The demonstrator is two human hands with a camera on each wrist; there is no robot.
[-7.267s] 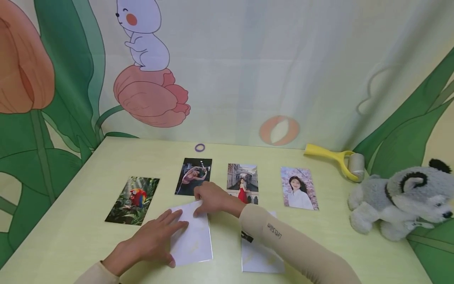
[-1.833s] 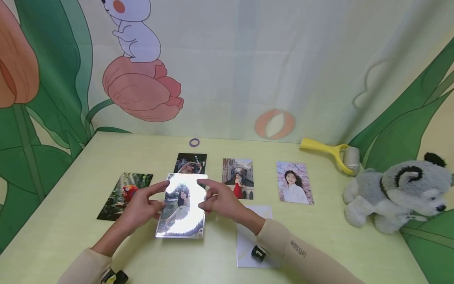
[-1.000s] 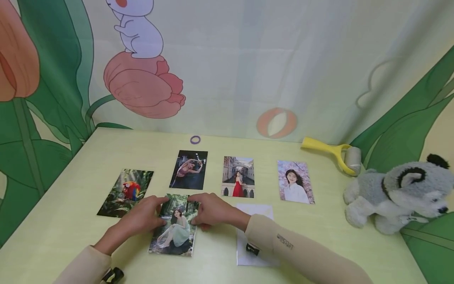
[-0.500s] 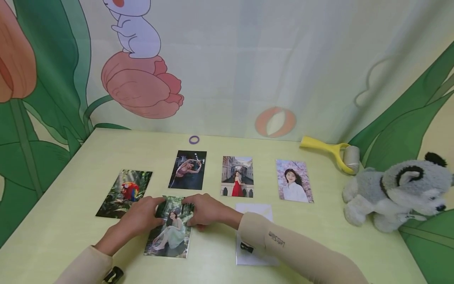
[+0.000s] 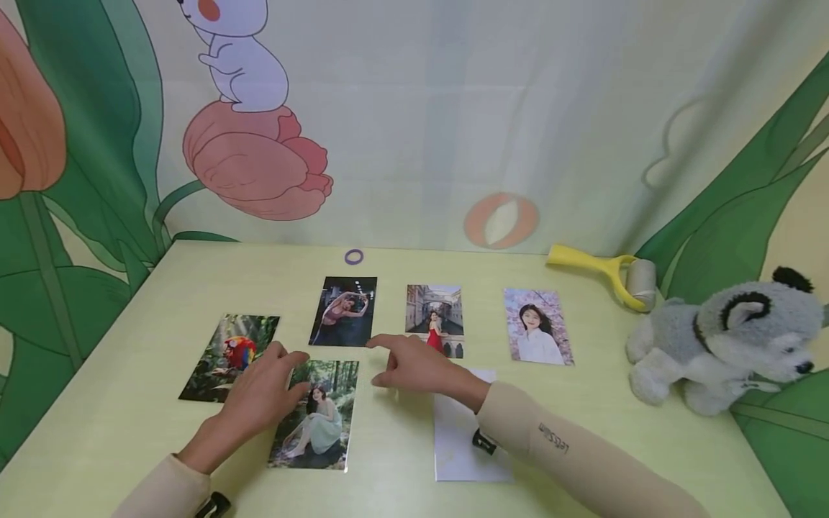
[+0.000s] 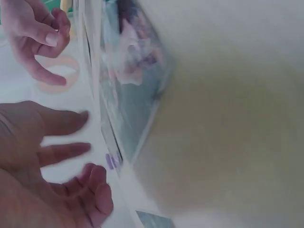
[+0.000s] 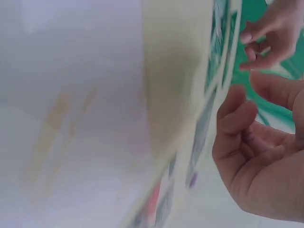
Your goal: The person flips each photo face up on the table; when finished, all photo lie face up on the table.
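A photo of a woman in a pale green dress [image 5: 320,424] lies face up near the front of the table. My left hand [image 5: 262,388] is at its upper left corner, thumb and forefinger apart; the left wrist view shows the fingers [image 6: 61,121] loosely bent with nothing between them. Right of the photo, my right hand [image 5: 414,363] hovers with forefinger stretched and thumb apart, holding nothing. It partly covers the photo of a woman in red [image 5: 435,302]. Under the right forearm lies a face-down white card [image 5: 463,446], its upper right part hidden by the sleeve.
Photos of a parrot [image 5: 227,360], a stretching dancer [image 5: 343,313] and a woman in white [image 5: 539,327] lie face up. A purple ring [image 5: 353,257] is near the back edge. A yellow-handled roller [image 5: 602,273] and a plush husky [image 5: 725,338] stand on the right.
The white card at front left was lifted, turned over to its picture side and laid down. Both hands have since let go, the right one moving off to the right.
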